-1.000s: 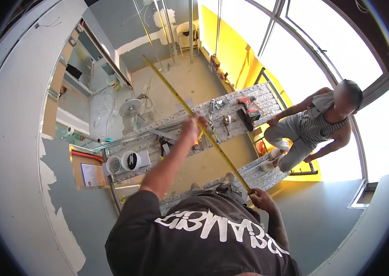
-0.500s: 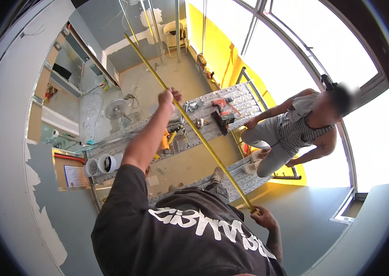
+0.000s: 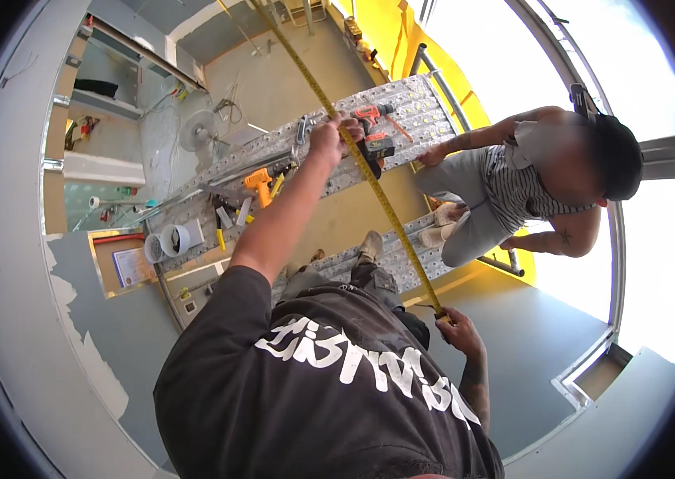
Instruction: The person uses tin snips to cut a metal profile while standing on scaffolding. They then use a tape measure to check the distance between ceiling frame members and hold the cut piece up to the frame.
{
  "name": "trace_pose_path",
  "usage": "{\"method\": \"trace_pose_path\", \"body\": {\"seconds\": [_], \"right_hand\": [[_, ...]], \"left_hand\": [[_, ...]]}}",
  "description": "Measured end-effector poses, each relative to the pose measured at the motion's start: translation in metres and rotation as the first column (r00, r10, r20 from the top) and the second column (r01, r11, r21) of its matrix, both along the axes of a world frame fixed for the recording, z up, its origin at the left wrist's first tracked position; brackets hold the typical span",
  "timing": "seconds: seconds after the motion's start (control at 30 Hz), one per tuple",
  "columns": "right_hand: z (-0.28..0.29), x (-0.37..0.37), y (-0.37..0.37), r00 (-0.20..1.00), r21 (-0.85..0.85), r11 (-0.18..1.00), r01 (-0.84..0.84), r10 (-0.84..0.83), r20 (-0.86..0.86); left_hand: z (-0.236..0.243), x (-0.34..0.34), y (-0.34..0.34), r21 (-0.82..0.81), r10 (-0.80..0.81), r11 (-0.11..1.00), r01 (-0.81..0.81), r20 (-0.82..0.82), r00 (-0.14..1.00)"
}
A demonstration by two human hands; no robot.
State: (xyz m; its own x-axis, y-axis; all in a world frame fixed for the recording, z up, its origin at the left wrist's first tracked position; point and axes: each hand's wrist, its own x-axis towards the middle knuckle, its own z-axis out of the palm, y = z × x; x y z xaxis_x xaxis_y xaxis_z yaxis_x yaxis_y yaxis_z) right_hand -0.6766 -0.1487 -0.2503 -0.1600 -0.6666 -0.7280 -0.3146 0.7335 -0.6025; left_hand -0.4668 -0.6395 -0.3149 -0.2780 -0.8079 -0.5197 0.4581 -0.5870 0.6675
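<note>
Yellow measuring tape held in both hands across metal platform

The yellow measuring tape (image 3: pixel 397 221) is drawn out in one line from near right to far left, crossing over the far metal platform (image 3: pixel 413 97). Its far end runs to the edge of the view. The left hand (image 3: pixel 336 137) is pinching the strip partway along, fingers curled about it. The right hand (image 3: pixel 459 329) is closed on the near end, just right of the dark shirt (image 3: pixel 234 383); whether a case lies inside that grip cannot be told.

Items noted on the far metal platform: a red drill (image 3: pixel 367 116) with a dark battery, just right of the left hand; an orange power tool (image 3: pixel 258 182), further left; a yellow-and-black hand tool (image 3: pixel 220 234), nearer and left of that; two white buckets (image 3: pixel 174 239) side by side toward the left end.

A co-worker (image 3: pixel 513 184) in a striped vest and grey trousers is at the right, one hand beside the right end of the same platform; firm contact cannot be confirmed. The co-worker's shoes (image 3: pixel 437 235) rest on the near metal platform (image 3: pixel 413 255). A fan (image 3: pixel 197 130) stands far left, and yellow sheeting (image 3: pixel 401 40) hangs far right
</note>
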Motion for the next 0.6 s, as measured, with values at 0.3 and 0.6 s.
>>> {"method": "trace_pose_path", "body": {"seconds": [0.3,0.6], "right_hand": [[-0.036,-0.04,-0.016,0.997,-0.032,0.999,0.035,-0.033,0.065],[-0.046,-0.052,-0.062,0.981,-0.01,0.999,0.037,-0.034,0.192]], "left_hand": [[0.005,-0.011,-0.028,-0.014,0.052,0.999,-0.052,-0.003,0.999],[-0.017,-0.024,0.002,0.073,-0.128,0.99,0.12,0.122,0.984]]}}
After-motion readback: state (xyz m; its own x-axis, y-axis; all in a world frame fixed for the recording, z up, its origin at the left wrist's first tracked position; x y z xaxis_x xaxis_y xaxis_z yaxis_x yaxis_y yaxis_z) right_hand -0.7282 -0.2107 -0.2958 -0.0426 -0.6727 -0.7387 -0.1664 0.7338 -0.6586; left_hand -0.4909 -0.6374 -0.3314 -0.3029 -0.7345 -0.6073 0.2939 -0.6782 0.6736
